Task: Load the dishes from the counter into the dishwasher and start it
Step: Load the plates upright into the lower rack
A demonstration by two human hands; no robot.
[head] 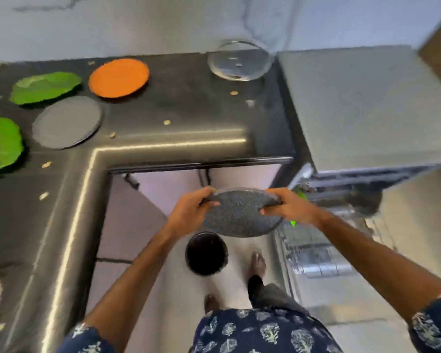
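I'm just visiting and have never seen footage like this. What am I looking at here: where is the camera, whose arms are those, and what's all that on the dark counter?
No machine here: a person wears a wide-angle camera on the head, looking down, so the arms are their own. The left hand and right hand together grip a speckled grey plate above the floor. On the dark counter lie an orange plate, a plain grey plate, two green leaf-shaped plates, a clear glass bowl and some crumbs. At right is the open dishwasher with its wire rack. A dark round bin stands on the floor.
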